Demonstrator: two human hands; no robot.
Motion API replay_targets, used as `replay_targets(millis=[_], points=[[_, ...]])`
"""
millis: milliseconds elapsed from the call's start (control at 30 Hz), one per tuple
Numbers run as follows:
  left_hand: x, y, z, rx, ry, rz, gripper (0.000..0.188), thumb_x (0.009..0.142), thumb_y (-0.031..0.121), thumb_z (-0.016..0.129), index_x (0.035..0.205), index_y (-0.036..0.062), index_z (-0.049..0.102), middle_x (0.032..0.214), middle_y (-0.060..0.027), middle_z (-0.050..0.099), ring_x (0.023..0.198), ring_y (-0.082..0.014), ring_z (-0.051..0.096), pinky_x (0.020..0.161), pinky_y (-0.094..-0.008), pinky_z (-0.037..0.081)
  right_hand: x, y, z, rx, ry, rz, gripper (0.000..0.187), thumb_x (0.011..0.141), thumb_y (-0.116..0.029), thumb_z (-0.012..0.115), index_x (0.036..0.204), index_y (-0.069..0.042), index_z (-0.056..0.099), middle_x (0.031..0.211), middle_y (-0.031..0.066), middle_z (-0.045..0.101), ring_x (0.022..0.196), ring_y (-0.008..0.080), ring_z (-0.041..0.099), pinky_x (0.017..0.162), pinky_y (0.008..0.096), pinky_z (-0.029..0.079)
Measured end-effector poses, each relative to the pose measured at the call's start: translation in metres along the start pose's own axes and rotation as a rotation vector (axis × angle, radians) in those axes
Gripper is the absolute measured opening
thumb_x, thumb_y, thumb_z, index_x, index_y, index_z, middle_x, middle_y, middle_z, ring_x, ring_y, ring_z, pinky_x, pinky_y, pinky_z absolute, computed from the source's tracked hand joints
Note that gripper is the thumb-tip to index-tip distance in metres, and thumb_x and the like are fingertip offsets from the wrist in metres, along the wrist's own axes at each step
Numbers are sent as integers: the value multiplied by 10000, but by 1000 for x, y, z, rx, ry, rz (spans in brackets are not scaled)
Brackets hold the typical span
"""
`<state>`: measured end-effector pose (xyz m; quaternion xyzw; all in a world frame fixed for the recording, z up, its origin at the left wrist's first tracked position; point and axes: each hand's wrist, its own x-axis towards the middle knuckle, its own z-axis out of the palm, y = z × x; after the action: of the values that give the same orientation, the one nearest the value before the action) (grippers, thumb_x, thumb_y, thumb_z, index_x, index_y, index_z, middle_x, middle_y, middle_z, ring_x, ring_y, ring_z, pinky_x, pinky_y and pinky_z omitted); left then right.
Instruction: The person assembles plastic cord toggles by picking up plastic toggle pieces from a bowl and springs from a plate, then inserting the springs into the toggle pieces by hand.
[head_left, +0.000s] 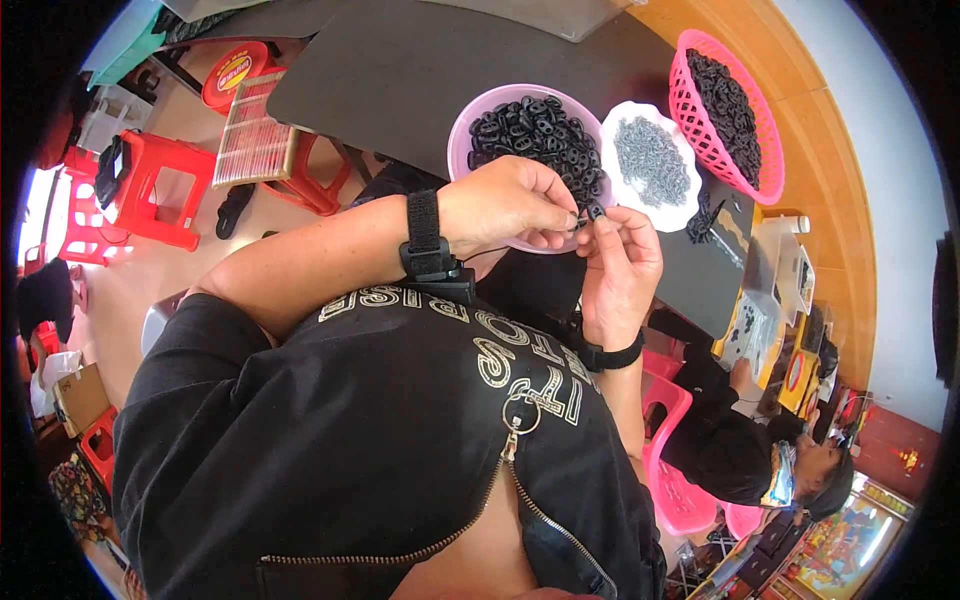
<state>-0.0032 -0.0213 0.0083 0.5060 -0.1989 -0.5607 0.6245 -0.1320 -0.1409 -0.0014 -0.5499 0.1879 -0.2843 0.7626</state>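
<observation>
My left hand (515,203) and my right hand (622,262) meet in front of a pale purple bowl (460,150). Between the right thumb and fingers is a small black oval piece (596,212). The left fingertips are pinched close beside it, at something small and dark that is too tiny to name. Many black oval pieces with holes (530,130) fill the bowl. Right of it, a white wavy-rimmed plate (684,215) carries a heap of small silvery metal parts (652,160). Both wrists wear black straps.
A pink lattice basket (690,130) of black pieces stands at the table's (400,80) right side. Beyond my right arm, a person in black (740,430) sits near a pink chair (670,490) and works over a tray. Red stools (165,190) stand on the floor at left.
</observation>
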Motion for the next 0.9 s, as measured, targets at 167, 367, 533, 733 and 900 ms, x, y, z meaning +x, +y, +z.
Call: replay_targets(millis=[167, 367, 533, 733, 900], points=[[-1, 1, 1, -25, 11, 2, 93, 857, 83, 611, 924, 17, 604, 826, -27, 640, 730, -86, 614, 685, -211, 511, -1, 1, 2, -10, -21, 6, 110, 845, 22, 594, 950, -5, 573, 755, 53, 618, 648, 113, 592, 575, 213, 467], [0, -2, 1, 6, 26, 30, 89, 860, 58, 598, 927, -1, 601, 865, -62, 649, 753, -107, 634, 694, -219, 530, -3, 1, 3, -112, -27, 5, 96, 849, 13, 596, 944, -6, 590, 762, 41, 619, 642, 89, 576, 575, 206, 461], [-4, 0, 4, -24, 67, 30, 133, 862, 56, 594, 971, -22, 601, 874, -78, 651, 780, -123, 646, 713, -224, 537, -5, 1, 6, -186, -12, -33, 145, 853, 13, 594, 996, -6, 610, 769, 29, 610, 643, 80, 565, 576, 196, 455], [-5, -1, 6, -13, 84, 47, 142, 860, 57, 594, 976, -25, 601, 875, -80, 650, 773, -124, 647, 709, -217, 534, -5, 2, 6, -216, -33, -72, 163, 848, 32, 594, 1005, -6, 621, 795, 12, 604, 663, 69, 561, 599, 188, 456], [-8, 1, 11, -61, 113, 69, 132, 859, 38, 580, 971, -27, 606, 879, -80, 649, 779, -112, 636, 706, -212, 529, -6, 4, 5, -302, -49, -101, 203, 856, 25, 580, 1059, 9, 593, 845, 34, 611, 710, 80, 553, 618, 205, 441]])
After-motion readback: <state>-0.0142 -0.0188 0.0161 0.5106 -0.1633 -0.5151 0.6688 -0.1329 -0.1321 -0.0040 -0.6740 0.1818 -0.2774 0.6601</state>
